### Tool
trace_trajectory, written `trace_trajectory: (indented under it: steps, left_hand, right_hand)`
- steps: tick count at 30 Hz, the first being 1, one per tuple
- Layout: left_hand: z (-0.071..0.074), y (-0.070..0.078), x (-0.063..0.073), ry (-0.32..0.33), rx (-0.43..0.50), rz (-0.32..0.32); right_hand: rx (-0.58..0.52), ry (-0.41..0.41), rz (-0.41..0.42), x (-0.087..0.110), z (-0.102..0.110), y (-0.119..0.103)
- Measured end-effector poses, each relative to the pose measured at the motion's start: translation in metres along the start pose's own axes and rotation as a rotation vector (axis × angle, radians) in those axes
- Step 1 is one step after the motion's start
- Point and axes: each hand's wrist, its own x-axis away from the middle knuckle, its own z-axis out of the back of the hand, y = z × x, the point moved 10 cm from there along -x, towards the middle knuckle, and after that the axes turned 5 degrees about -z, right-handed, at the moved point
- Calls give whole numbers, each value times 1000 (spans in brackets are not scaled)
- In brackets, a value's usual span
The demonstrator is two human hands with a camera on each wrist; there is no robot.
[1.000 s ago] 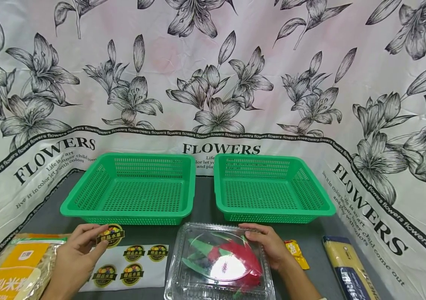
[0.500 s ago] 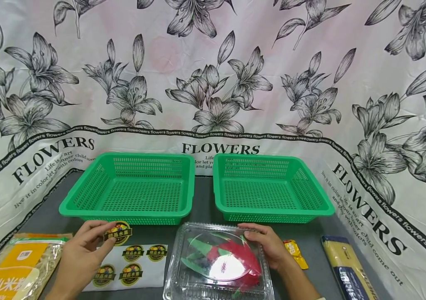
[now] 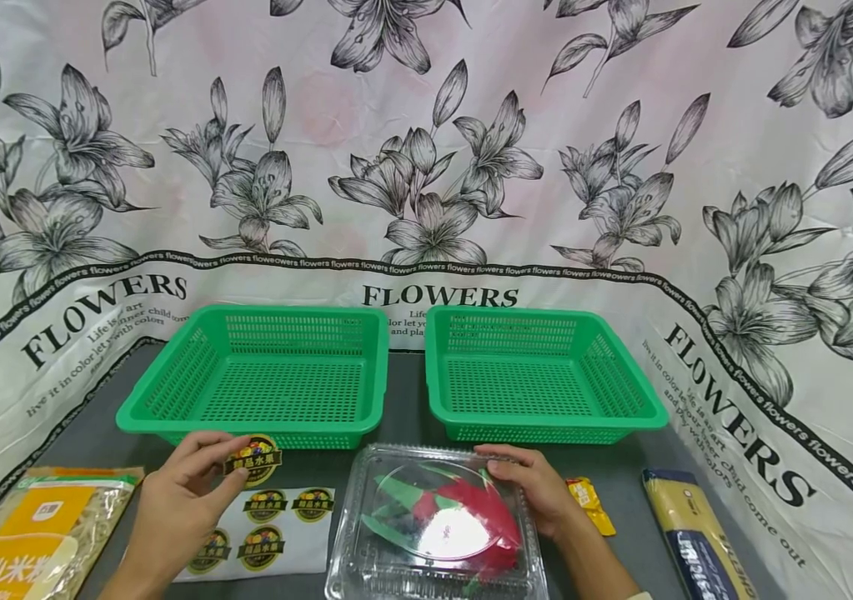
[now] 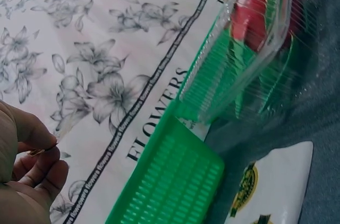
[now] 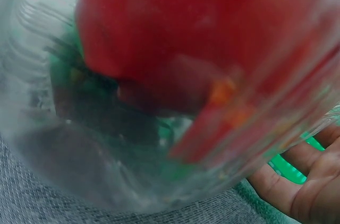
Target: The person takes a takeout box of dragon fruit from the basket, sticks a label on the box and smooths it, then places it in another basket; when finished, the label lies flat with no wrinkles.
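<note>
My left hand [image 3: 188, 498] pinches a round black-and-gold fruit sticker [image 3: 255, 460] between thumb and fingertips, above a white sticker sheet [image 3: 294, 546]. Several matching stickers stay on that sheet. In the left wrist view the pinched sticker [image 4: 38, 152] shows edge-on. To the right of the sheet is a clear plastic clamshell box [image 3: 388, 575] with a red dragon fruit [image 3: 482, 512] and its green leafy tips inside. My right hand [image 3: 534, 490] grips the box's far right corner, thumb on the lid. Up close, the right wrist view shows the red fruit [image 5: 175, 38] through the plastic.
Two green mesh baskets, one left [image 3: 246, 427] and one right [image 3: 546, 421], stand side by side at the back. A bag of rice noodles [image 3: 43, 542] lies at the left. A small yellow packet [image 3: 591, 506] and a long blue-and-gold pack [image 3: 699, 537] lie right.
My left hand has moved right and slightly up with the sticker, nearer the box. My right hand and the box have stayed in place.
</note>
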Motion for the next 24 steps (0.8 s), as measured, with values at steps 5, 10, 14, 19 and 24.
trace_trajectory:
  steps: [5, 10, 14, 19, 24]
  left_hand:
    - [-4, 5, -4, -5, 12, 0]
    - [-11, 10, -6, -16, 76, -17]
    - [-16, 13, -7, -16, 110, -39]
    - [-21, 15, -8, -17, 143, -57]
    - [-29, 17, -9, -32, 192, -56]
  right_hand:
    - [-5, 1, -1, 0, 0, 0]
    - [-4, 16, -4, 0, 1, 0]
    - [-5, 23, -12, 0, 2, 1]
    - [6, 30, -12, -1, 3, 1]
    - [12, 33, -12, -2, 3, 1]
